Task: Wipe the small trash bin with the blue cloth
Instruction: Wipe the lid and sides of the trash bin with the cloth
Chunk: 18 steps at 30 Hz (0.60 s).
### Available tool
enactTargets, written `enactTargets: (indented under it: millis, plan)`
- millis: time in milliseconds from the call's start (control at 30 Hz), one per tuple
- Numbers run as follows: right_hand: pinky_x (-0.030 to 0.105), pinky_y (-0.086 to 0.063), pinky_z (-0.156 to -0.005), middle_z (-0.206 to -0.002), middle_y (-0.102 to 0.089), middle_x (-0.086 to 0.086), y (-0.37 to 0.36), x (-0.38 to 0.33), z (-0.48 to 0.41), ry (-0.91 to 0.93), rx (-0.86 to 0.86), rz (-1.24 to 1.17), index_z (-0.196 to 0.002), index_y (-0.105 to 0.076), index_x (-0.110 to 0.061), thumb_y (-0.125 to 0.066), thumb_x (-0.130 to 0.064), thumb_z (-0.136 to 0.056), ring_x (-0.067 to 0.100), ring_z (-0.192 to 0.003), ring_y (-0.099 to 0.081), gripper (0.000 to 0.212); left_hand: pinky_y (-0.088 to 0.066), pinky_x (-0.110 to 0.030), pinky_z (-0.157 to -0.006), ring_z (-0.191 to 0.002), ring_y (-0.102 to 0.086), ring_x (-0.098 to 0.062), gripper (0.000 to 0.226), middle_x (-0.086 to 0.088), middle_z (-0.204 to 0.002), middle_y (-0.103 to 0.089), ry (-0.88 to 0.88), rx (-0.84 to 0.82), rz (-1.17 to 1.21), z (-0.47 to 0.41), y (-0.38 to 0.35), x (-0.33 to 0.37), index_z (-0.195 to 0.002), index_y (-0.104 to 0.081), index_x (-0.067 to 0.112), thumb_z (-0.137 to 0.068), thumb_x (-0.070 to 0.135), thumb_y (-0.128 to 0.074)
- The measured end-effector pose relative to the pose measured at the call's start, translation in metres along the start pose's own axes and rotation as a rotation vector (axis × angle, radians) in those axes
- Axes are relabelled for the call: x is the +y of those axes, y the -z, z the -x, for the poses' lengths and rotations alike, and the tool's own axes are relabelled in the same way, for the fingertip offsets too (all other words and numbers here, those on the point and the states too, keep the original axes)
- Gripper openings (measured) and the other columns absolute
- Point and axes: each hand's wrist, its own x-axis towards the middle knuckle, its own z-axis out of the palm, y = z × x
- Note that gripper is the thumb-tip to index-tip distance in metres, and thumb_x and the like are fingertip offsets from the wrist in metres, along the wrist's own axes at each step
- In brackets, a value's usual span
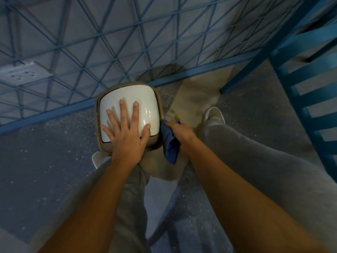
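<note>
Your left hand (125, 132) lies flat with fingers spread wide on the glossy white lid of the small tan plastic trash bin (127, 105), which stands on the grey speckled floor (45, 161) against the blue wire-grid wall (109, 42). Your right hand (179, 133) has its fingers curled round the bunched blue cloth (169, 143), holding it against the bin's right side, arm reaching forward over your grey trouser leg (255, 161).

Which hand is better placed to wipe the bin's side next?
Right. The right hand grips the blue cloth beside the small trash bin; the left hand lies flat on its white lid, without cloth.
</note>
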Motion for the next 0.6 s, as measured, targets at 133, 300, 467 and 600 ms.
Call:
enactTargets:
  millis: [133, 300, 467, 600]
  plan:
    - [0.038, -0.046, -0.087, -0.133, -0.053, 0.021, 0.0, 0.024, 0.009, -0.071, -0.033, -0.089, -0.131, -0.045, 0.001, -0.051, -0.021, -0.092, 0.037, -0.12, -0.053, 0.045, 0.002, -0.067, -0.107, -0.142, 0.006, -0.045, 0.069, -0.009, -0.158, 0.002, 0.003, -0.006, -0.002, -0.001, 0.001, -0.001, -0.14, 0.01, 0.028, -0.082, 0.059, -0.011]
    - [0.038, -0.046, -0.084, -0.121, -0.059, 0.016, -0.007, 0.044, 0.015, -0.114, -0.035, -0.218, -0.131, -0.047, -0.002, -0.052, -0.023, -0.09, 0.028, -0.1, -0.058, 0.046, 0.003, -0.066, -0.107, -0.142, 0.007, -0.044, 0.07, -0.008, -0.158, 0.004, -0.001, -0.013, 0.004, -0.001, 0.0, -0.002, -0.142, 0.007, 0.029, -0.082, 0.059, -0.011]
    - [0.031, -0.049, -0.067, -0.088, -0.057, 0.005, -0.019, 0.064, 0.024, -0.202, -0.094, -0.322, -0.128, -0.049, 0.0, -0.048, -0.023, -0.091, 0.016, -0.07, -0.056, 0.044, 0.006, -0.064, -0.108, -0.142, 0.01, -0.042, 0.068, -0.007, -0.158, 0.007, -0.003, -0.009, 0.014, -0.003, -0.001, -0.003, -0.14, 0.013, 0.031, -0.082, 0.059, -0.01]
    - [0.034, -0.046, -0.075, -0.083, -0.055, 0.003, -0.04, 0.079, 0.028, -0.282, -0.165, -0.387, -0.131, -0.046, -0.001, -0.046, -0.023, -0.092, 0.014, -0.069, -0.053, 0.045, 0.006, -0.065, -0.108, -0.142, 0.01, -0.043, 0.068, -0.007, -0.158, 0.007, -0.006, -0.014, 0.021, -0.001, 0.0, -0.001, -0.139, 0.014, 0.031, -0.082, 0.059, -0.01]
